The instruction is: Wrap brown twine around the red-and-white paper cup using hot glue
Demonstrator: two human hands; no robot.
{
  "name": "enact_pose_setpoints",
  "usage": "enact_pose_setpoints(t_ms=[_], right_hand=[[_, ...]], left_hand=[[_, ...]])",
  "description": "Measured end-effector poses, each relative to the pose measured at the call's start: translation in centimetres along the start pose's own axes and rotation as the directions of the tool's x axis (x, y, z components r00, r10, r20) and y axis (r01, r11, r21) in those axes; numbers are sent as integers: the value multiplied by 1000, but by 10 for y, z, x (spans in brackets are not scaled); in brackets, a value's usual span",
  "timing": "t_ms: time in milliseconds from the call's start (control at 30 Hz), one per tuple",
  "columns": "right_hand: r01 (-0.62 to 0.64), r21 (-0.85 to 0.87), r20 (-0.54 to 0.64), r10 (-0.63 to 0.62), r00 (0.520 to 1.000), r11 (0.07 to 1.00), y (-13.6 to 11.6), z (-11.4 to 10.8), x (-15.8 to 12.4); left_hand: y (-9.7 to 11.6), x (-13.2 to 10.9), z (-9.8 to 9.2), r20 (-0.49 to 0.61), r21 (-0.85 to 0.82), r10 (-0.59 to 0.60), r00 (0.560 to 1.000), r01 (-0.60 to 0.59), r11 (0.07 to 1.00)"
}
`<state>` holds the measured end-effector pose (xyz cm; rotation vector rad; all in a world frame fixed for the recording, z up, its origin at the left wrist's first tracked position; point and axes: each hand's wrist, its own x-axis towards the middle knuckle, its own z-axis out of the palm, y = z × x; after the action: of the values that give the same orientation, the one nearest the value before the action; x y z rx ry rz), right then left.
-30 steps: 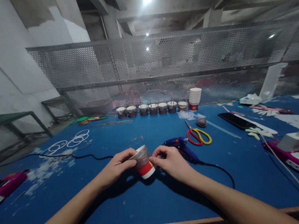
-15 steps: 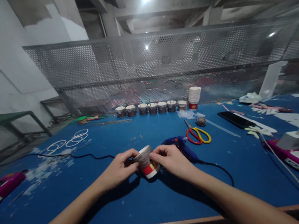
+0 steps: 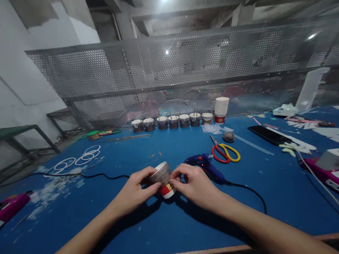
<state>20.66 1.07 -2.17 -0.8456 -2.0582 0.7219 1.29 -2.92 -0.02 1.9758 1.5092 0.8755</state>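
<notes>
Both my hands hold a small paper cup [image 3: 163,177] lying on its side just above the blue table [image 3: 178,223]. Its upper part is wrapped in grey-brown cord and its base shows red and white. My left hand [image 3: 135,189] grips the cup's rim end with curled fingers. Pinching the wrapped side near the base is my right hand [image 3: 194,183], fingers closed. A blue glue gun [image 3: 204,165] lies just behind my right hand, its black cable trailing right.
Red and yellow scissors [image 3: 223,153] and a ball of cord [image 3: 229,137] lie further back. A row of wrapped cups [image 3: 172,121] and a stack of white cups [image 3: 220,110] stand by the mesh fence. White rings [image 3: 78,160], a phone [image 3: 268,135] and pink devices [image 3: 337,177] lie at the sides.
The cup has turned slightly in my hands and moved a little away from me; my right fingers have shifted along its wrapped side. The camera has tipped slightly.
</notes>
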Motion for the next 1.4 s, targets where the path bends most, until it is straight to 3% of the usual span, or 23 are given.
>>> enact_pose_setpoints(t_ms=[433,967,1400], right_hand=[[-69,6,7,69,998,998,3,3,1],[-51,-25,-3,51,999,998,3,3,0],[-88,-20,-7,88,996,996,0,2,1]], left_hand=[[0,-3,1,50,10,106,993,-107,994],[-2,-2,4,11,54,21,1000,-21,998],[-1,-3,4,-10,105,66,998,-64,992]])
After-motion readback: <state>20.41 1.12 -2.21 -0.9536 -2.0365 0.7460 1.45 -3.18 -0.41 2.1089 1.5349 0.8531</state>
